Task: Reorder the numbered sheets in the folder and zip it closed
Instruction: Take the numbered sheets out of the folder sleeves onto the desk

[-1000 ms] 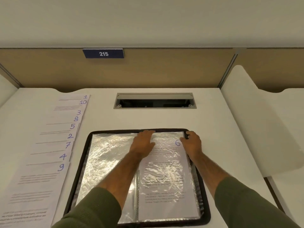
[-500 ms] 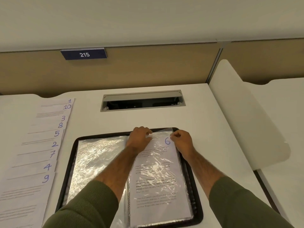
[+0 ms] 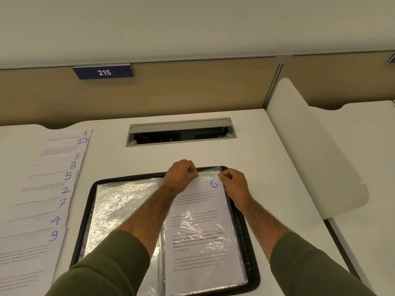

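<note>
A black zip folder (image 3: 85, 212) lies open on the desk, with clear plastic sleeves on both sides. The right sleeve holds a printed sheet numbered 6 (image 3: 203, 229). My left hand (image 3: 180, 175) pinches the top edge of that sleeve near the spine. My right hand (image 3: 232, 181) pinches the top right corner of the same sleeve, beside the 6. The left sleeve (image 3: 119, 208) shows only crinkled plastic. Several loose numbered sheets (image 3: 49, 189) lie fanned to the left, reading 1, 10, 3, 8, 5, 2, 7, 4, 9 from far to near.
A grey cable hatch (image 3: 180, 132) is set into the desk beyond the folder. A white divider panel (image 3: 316, 159) stands on the right. A tan partition with a plate marked 215 (image 3: 103, 72) closes off the back.
My left hand went from lying flat on the sleeve to pinching its top edge. My right hand came inward from the folder's rim to the sleeve's corner. The camera view shifted right.
</note>
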Motion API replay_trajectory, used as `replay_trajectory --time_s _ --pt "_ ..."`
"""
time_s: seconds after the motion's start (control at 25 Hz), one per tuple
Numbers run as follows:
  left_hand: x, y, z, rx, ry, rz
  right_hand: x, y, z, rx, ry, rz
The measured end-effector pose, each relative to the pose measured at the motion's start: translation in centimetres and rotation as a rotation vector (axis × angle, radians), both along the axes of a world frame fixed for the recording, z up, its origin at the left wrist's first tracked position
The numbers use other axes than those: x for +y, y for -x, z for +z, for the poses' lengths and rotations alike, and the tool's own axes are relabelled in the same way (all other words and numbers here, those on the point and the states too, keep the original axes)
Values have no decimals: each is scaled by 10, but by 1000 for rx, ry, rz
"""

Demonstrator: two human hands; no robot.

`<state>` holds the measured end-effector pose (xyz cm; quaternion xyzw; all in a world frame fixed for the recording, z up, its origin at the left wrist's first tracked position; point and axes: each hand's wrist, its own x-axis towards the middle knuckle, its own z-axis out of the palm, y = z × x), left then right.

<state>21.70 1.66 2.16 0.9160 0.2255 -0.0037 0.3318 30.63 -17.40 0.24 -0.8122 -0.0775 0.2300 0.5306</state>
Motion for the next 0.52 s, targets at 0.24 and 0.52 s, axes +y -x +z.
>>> replay_trajectory --time_s 0.24,0.52 --pt "8 3 0 84 3 -16 0 1 1 -8 -2 3" --pt "16 -5 4 151 60 -141 2 -2 6 -6 -22 7"
